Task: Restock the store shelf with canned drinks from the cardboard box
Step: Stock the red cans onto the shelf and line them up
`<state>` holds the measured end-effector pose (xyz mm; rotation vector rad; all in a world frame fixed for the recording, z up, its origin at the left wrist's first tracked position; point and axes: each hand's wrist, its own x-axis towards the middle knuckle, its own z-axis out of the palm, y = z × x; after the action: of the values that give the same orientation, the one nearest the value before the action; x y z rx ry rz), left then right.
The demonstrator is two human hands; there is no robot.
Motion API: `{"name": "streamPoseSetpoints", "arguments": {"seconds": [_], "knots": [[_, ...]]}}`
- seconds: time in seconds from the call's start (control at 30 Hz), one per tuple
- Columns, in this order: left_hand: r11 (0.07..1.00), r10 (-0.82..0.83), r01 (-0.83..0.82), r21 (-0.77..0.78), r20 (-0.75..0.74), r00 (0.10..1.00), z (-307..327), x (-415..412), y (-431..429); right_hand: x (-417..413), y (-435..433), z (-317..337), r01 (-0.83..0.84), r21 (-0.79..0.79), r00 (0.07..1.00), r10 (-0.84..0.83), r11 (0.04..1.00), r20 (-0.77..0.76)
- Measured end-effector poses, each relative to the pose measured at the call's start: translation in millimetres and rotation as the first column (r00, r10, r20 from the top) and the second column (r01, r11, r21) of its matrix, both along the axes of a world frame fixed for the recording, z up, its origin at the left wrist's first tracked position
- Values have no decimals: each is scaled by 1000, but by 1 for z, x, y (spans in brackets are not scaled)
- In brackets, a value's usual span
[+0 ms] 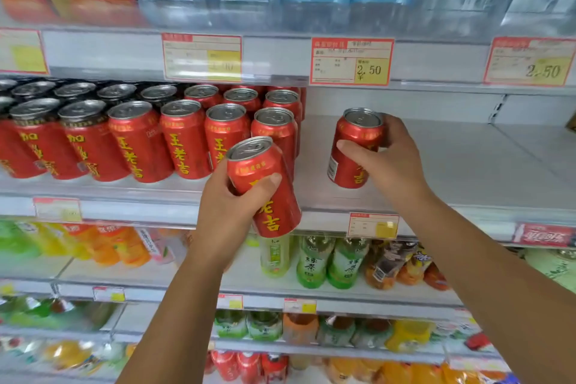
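Head view, left hand (229, 212) grips tilted can (279, 212), right hand (389, 162) grips second can (358, 131)

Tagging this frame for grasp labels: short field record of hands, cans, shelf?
left hand: fingers grip a red can, tilted, in front of the shelf edge
right hand: fingers grip a second red can, roughly upright, at the shelf's bare part
shelf contact of second red can: cannot tell
stocked cans: red rows further left on the same shelf, a gap before the second red can
cardboard box: not in view
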<state>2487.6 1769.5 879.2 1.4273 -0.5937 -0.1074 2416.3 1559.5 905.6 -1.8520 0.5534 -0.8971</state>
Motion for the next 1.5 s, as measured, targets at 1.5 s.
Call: {"name": "streamPoseSetpoints", "arguments": {"seconds": [1.5], "knots": [[995, 2, -10, 101, 70, 998, -17, 7, -13, 164, -107, -32, -142, -112, 964, 112, 983, -242]]}}
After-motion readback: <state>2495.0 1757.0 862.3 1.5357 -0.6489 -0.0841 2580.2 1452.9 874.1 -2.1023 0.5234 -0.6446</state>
